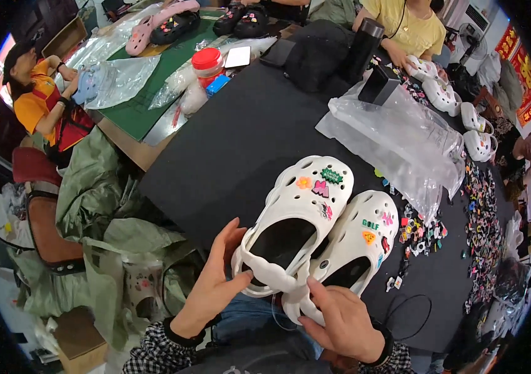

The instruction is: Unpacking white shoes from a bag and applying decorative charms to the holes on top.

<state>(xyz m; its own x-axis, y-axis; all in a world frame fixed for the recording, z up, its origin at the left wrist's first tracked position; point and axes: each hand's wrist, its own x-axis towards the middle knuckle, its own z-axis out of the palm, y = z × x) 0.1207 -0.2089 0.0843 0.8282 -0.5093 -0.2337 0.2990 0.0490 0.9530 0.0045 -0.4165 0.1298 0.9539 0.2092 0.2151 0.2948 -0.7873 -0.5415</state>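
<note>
A pair of white clogs lies side by side at the near edge of the black table, toes pointing away from me. Colourful charms sit in the toe holes of the left clog [287, 201] and the right clog [351, 238]. My left hand [211, 293] grips the left clog by its heel and back strap, thumb over the rim. At the heel of the right clog, my right hand [344, 323] has thumb and fingers closed on its strap. The two heels touch, and a thin clear loop hangs below them.
Clear plastic bags [396, 134] and loose charms [421, 234] lie right of the clogs. Farther back are a black bottle [365, 47], a red-lidded jar [208, 62] and more white clogs [440, 93]. Co-workers handle clogs at far left and far right. Green sacks [100, 187] fill the left floor.
</note>
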